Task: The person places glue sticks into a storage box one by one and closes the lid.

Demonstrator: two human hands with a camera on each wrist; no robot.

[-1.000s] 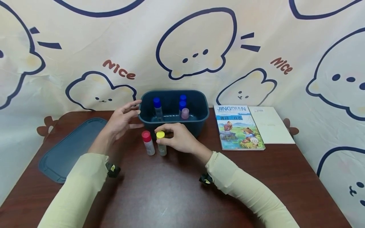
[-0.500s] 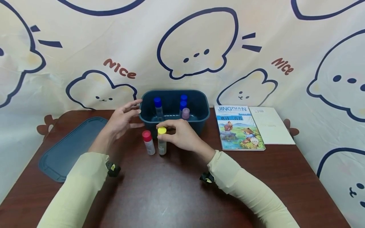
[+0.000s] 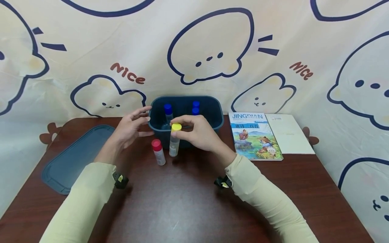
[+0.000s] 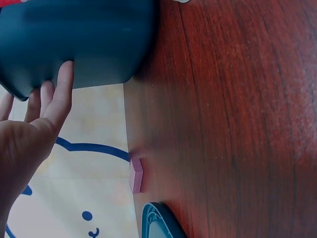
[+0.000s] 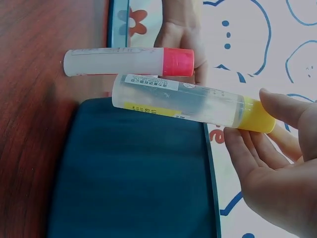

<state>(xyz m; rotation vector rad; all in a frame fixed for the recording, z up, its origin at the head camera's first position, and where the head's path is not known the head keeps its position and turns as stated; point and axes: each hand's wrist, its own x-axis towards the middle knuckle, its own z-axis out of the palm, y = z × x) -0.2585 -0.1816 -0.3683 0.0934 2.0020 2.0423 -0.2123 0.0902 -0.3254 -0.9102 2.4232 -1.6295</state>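
My right hand (image 3: 202, 135) pinches the yellow cap of a clear glue bottle (image 3: 174, 145), held upright just above the table in front of the dark teal box (image 3: 215, 129). In the right wrist view the glue bottle (image 5: 183, 101) shows a label and clear contents. A red-capped bottle (image 3: 159, 156) of like shape stands on the table to its left. Straight fingers of my left hand (image 3: 127, 130) touch the left side of the box; the left wrist view shows them against its wall (image 4: 89, 39). Inside are several bottles, among them a blue-capped one (image 3: 168, 109); my right hand hides part of the interior.
A flat teal lid (image 3: 77, 160) lies at the left of the brown table (image 3: 170, 209). At the right are a picture-covered book (image 3: 255, 138) and a pale booklet (image 3: 288, 133). A cartoon-printed cloth (image 3: 158, 44) hangs right behind the box.
My right hand has lifted the yellow-capped glue bottle off the table, up and slightly right toward the box. It now covers the pink-capped bottle inside. My left hand stays put.
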